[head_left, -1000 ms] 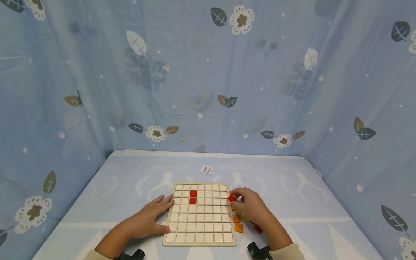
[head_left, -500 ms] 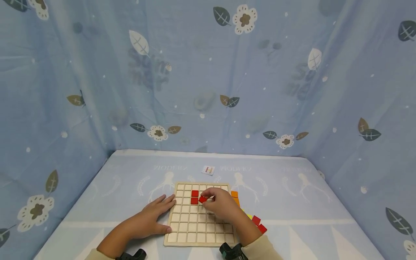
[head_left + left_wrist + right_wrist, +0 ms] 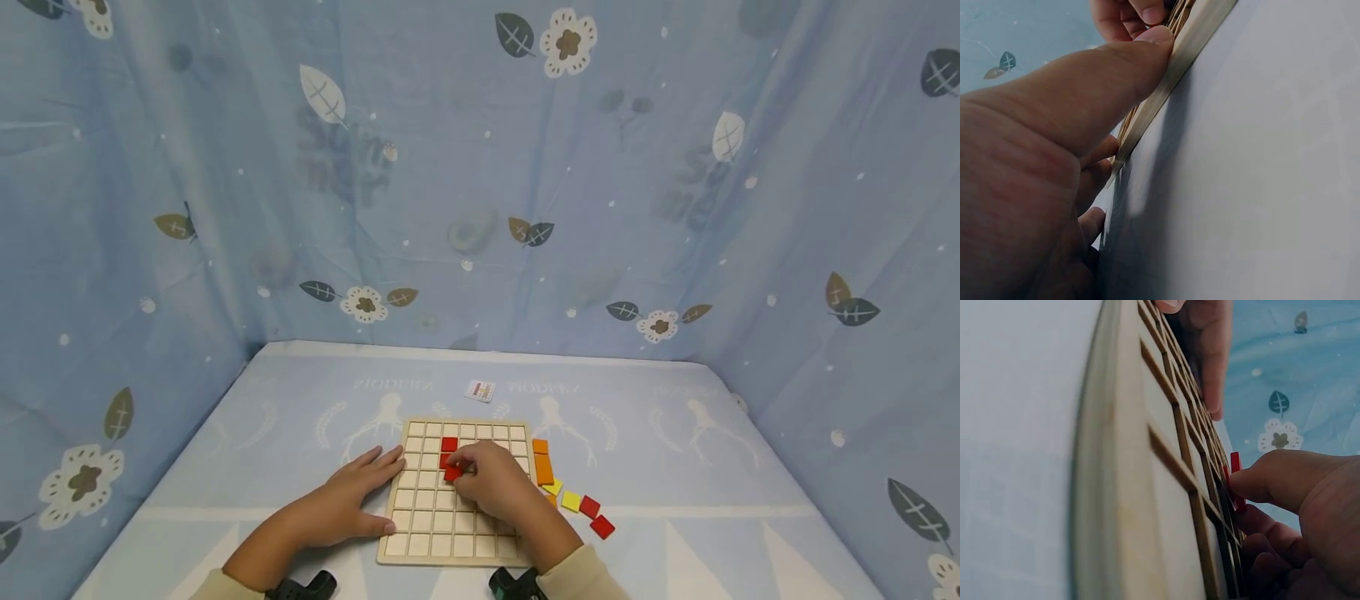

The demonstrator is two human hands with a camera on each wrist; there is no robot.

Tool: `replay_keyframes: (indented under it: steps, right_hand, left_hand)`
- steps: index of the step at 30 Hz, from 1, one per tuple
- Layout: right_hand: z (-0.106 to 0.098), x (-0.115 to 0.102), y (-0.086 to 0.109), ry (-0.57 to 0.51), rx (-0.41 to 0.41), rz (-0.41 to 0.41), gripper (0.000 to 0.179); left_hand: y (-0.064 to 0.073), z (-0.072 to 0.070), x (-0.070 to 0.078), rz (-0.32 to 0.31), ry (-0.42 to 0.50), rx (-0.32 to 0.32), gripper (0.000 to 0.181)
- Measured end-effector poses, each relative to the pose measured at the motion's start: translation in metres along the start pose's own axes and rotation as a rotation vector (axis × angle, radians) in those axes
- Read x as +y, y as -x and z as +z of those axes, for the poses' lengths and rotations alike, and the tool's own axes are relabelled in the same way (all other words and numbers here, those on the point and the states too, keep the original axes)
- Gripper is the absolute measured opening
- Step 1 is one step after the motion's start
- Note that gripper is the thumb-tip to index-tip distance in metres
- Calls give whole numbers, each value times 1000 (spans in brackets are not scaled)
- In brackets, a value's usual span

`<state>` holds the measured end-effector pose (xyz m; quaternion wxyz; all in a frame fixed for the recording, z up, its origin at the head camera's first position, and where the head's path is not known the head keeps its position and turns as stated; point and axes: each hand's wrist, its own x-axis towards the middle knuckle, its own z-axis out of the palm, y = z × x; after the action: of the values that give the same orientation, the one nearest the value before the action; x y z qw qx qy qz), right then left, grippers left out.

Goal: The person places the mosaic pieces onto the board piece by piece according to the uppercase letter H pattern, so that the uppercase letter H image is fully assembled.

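Observation:
A wooden grid board (image 3: 420,546) with square cells lies on the table. Two red tiles sit in it one below the other, the upper tile (image 3: 449,444) fully visible and the lower one partly behind fingers. My right hand (image 3: 495,483) pinches a third red tile (image 3: 453,474) between thumb and fingers, right at the cell below those two. In the right wrist view this held tile (image 3: 1237,481) stands tilted against the grid. My left hand (image 3: 348,500) rests along the board's left edge, fingers spread and thumb (image 3: 1129,69) on the rim.
Orange tiles (image 3: 543,468), a yellow tile (image 3: 571,501) and red tiles (image 3: 602,527) lie loose beside the board's right edge. A small printed card (image 3: 480,391) lies behind the board. A patterned blue curtain (image 3: 480,167) surrounds the table.
My right hand has carried the red tile from the board's right side leftward over the grid, then down to below the two red tiles. The left hand stays at the edge.

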<state>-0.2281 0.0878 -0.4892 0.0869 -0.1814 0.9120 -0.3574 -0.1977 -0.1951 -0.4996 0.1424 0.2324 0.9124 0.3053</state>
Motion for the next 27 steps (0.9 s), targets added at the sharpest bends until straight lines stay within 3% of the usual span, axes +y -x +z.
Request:
replay_keyframes:
  steps: [13,27]
  right_hand:
    - [5,-2,0,91,-6,-36,29]
    - [7,3,0,131,11,-56,23]
  left_hand:
    - [3,-2,1,-20,17,-8,100]
    - [2,-2,4,12,30,-2,99]
